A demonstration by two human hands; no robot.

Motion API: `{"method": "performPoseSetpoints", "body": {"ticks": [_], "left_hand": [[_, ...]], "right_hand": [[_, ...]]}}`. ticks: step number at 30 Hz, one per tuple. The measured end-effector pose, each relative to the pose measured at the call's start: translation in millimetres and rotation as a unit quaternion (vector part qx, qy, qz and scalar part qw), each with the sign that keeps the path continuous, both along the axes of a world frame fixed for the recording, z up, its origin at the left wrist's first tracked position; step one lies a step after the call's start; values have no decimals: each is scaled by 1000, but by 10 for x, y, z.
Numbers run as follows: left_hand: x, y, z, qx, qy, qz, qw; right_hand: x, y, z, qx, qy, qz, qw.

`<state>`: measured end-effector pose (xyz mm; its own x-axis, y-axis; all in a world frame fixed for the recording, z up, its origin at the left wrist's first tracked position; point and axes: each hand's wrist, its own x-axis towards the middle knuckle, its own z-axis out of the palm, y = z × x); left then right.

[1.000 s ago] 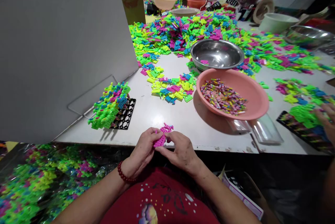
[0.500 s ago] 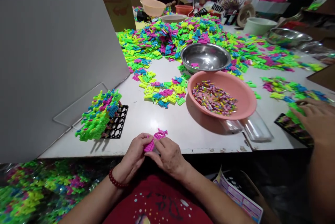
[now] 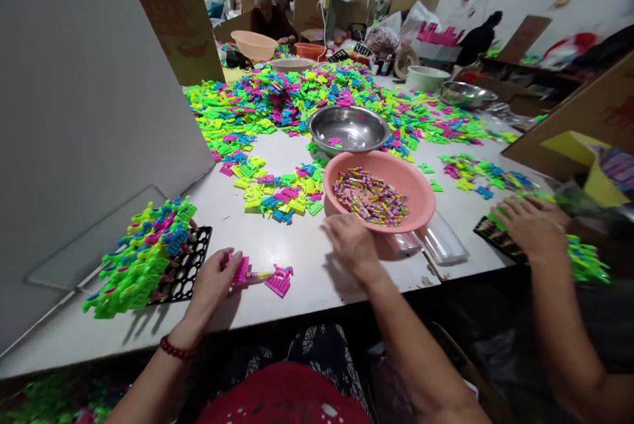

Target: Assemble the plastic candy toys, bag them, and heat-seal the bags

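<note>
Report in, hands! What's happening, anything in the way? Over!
Left hand at pink piece, grip unclear. Right hand by pink bowl, nothing visible held. Black tray close beside left hand.

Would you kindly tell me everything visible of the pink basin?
The pink basin is round and wide, with sloping walls and a lipped rim, and looks like smooth plastic. It sits open side up on the white table, partly filled with small multicoloured pieces. Clear packaging lies by its near side. The right hand is at its near left edge; contact is unclear.
</note>
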<state>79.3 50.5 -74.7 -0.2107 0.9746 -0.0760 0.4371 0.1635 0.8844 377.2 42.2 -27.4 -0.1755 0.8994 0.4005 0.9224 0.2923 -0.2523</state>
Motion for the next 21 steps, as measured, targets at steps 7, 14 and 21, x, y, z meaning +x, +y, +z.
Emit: {"method": "performPoseSetpoints", "body": {"ticks": [7,14,21], "left_hand": [[316,-172,-143,180,262,-256,913],[579,-221,-189,147,234,-312,909],[514,-142,-171,63,46,-188,979]], "right_hand": [[965,727,180,-259,-178,-173,933],[1085,959,-22,-346,-158,-187,906],[1102,978,81,-351,-128,-184,909]]}}
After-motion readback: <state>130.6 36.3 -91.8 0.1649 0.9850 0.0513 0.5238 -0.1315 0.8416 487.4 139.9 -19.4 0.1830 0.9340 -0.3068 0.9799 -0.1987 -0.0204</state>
